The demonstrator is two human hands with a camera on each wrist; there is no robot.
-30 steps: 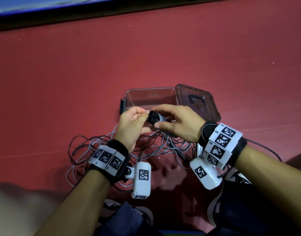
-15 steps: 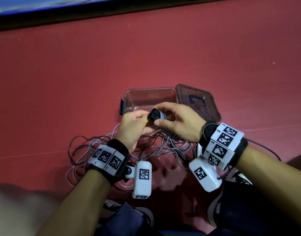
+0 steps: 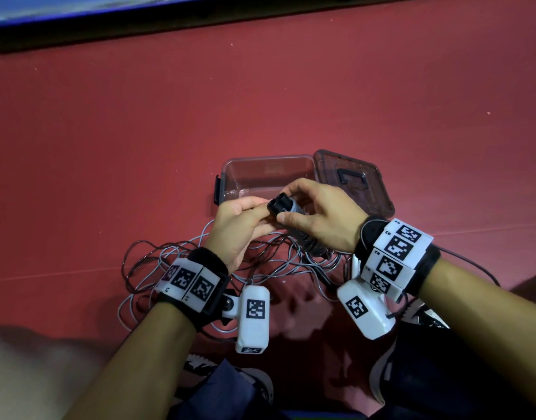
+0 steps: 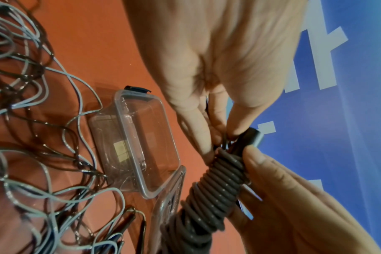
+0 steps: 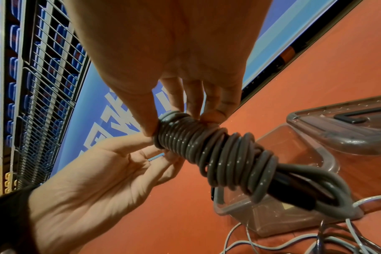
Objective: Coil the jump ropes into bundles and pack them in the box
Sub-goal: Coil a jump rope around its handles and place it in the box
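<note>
Grey rope bundle (image 5: 215, 159) looks nearly wound: right hand (image 3: 324, 216) grips it, left hand (image 3: 239, 219) pinches its end; box (image 3: 230, 168) empty, loose ropes (image 3: 157, 262) remain

Both forearms are bare. The left hand (image 3: 235, 227) and the right hand (image 3: 322, 218) each sit ahead of a black fabric wrist strap (image 3: 207, 265) wrapped with a white band of square black-and-white coded markers (image 3: 189, 283). A white boxy camera housing (image 3: 253, 319), itself marked with one coded square, hangs from a short bracket under each wrist. A thin dark cable (image 3: 469, 262) trails from the right strap. Dark trousers (image 3: 442, 386) and black-and-white sneakers (image 3: 382, 371) show at the bottom edge.
</note>
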